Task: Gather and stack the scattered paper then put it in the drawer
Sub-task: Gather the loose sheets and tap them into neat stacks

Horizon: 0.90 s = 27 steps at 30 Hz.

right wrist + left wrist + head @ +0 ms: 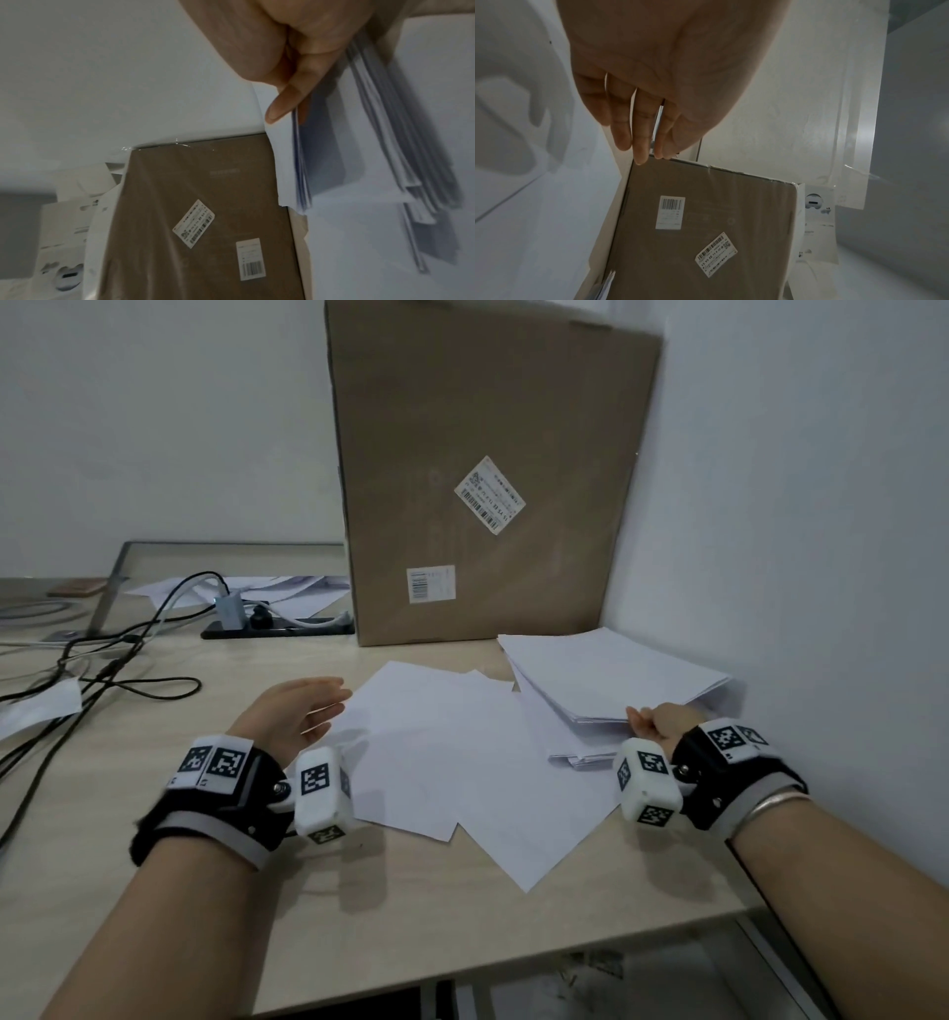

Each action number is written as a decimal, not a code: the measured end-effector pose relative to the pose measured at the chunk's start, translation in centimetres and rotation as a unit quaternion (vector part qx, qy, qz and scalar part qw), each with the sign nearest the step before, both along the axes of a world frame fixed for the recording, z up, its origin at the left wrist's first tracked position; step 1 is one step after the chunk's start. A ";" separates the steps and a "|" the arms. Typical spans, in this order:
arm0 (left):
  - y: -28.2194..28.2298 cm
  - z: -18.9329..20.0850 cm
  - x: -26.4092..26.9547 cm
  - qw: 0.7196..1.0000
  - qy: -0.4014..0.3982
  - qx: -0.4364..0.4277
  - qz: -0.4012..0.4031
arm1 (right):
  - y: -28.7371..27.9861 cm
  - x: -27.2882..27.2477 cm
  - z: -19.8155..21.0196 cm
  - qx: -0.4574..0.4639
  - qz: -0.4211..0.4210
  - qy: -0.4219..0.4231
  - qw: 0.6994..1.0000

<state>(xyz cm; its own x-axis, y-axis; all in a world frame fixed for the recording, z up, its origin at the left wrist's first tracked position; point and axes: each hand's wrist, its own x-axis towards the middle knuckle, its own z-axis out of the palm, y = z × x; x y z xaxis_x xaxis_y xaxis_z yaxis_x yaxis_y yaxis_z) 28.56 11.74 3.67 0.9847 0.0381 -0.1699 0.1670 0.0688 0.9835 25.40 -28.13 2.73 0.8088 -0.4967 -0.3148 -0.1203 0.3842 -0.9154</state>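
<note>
Loose white sheets (441, 752) lie fanned over the middle of the light wooden desk (359, 932). A thicker stack of paper (611, 675) sits at the right, near the wall. My right hand (655, 724) grips the near edge of that stack (385, 121), thumb on top and fingers underneath, lifting it slightly. My left hand (303, 711) hovers edge-on at the left border of the loose sheets, fingers (639, 132) straight and together, holding nothing. No drawer is in view.
A tall brown cardboard box (488, 474) stands against the wall behind the papers. Cables (118, 660) and a power strip (277, 626) lie at the back left, with more sheets (267, 593) behind them. The desk's front edge runs close to my forearms.
</note>
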 end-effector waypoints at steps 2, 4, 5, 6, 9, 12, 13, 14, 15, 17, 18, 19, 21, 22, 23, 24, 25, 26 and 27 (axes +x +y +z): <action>-0.1 0.2 0.2 1.000 0.005 0.009 -0.004 | 0.5 -0.2 0.1 -0.014 0.004 0.007 1.000; -0.3 0.4 0.2 1.000 0.008 0.014 -0.010 | 1.0 -0.7 0.2 -0.046 0.029 0.039 0.998; -0.5 0.5 0.1 1.000 0.009 0.013 -0.014 | 1.1 -0.9 0.2 -0.084 0.051 0.063 0.993; -0.5 0.6 0.0 1.000 0.013 0.011 -0.017 | 1.2 -1.3 0.4 -0.132 0.073 0.084 0.985; -0.5 0.9 0.0 0.999 0.032 0.019 -0.024 | 2.0 -2.6 1.3 -0.261 0.116 0.095 0.954; -0.3 0.8 -0.2 0.996 0.075 0.054 -0.013 | 4.1 -3.7 2.8 -0.332 0.202 0.083 0.918; -0.3 0.8 -0.4 0.994 0.088 0.072 -0.001 | 4.9 -4.1 3.2 -0.347 0.239 0.071 0.904; -0.3 0.8 -0.5 0.990 0.095 0.106 0.012 | 5.8 -4.5 3.3 -0.365 0.271 0.056 0.889; -0.3 0.8 -0.6 0.982 0.099 0.157 0.024 | 6.5 -4.8 3.3 -0.398 0.299 0.050 0.866; -0.5 0.9 -0.5 0.958 0.099 0.268 0.025 | 7.8 -5.6 3.2 -0.491 0.349 0.053 0.797; -0.8 1.1 -0.7 0.943 0.100 0.317 0.017 | 8.3 -5.8 3.0 -0.526 0.371 0.063 0.762; -1.2 1.2 -0.9 0.925 0.103 0.366 0.000 | 8.8 -6.0 2.8 -0.550 0.394 0.082 0.732; -2.1 1.5 -1.5 0.880 0.106 0.462 -0.032 | 9.5 -6.3 2.3 -0.594 0.435 0.112 0.667; -2.5 1.6 -1.7 0.864 0.109 0.490 -0.040 | 9.7 -6.5 2.1 -0.610 0.452 0.120 0.640; -2.8 1.5 -1.8 0.853 0.119 0.505 -0.046 | 9.8 -6.6 1.9 -0.622 0.464 0.126 0.618; -3.0 1.5 -2.0 0.844 0.127 0.520 -0.048 | 9.8 -6.7 1.7 -0.629 0.468 0.124 0.608; -3.1 1.5 -2.1 0.835 0.132 0.532 -0.050 | 9.9 -6.8 1.7 -0.636 0.467 0.123 0.602; -3.1 1.6 -2.1 0.828 0.135 0.542 -0.053 | 9.8 -6.7 1.5 -0.645 0.461 0.114 0.599; -3.2 1.6 -2.1 0.823 0.136 0.548 -0.057 | 9.8 -6.7 1.5 -0.657 0.454 0.111 0.591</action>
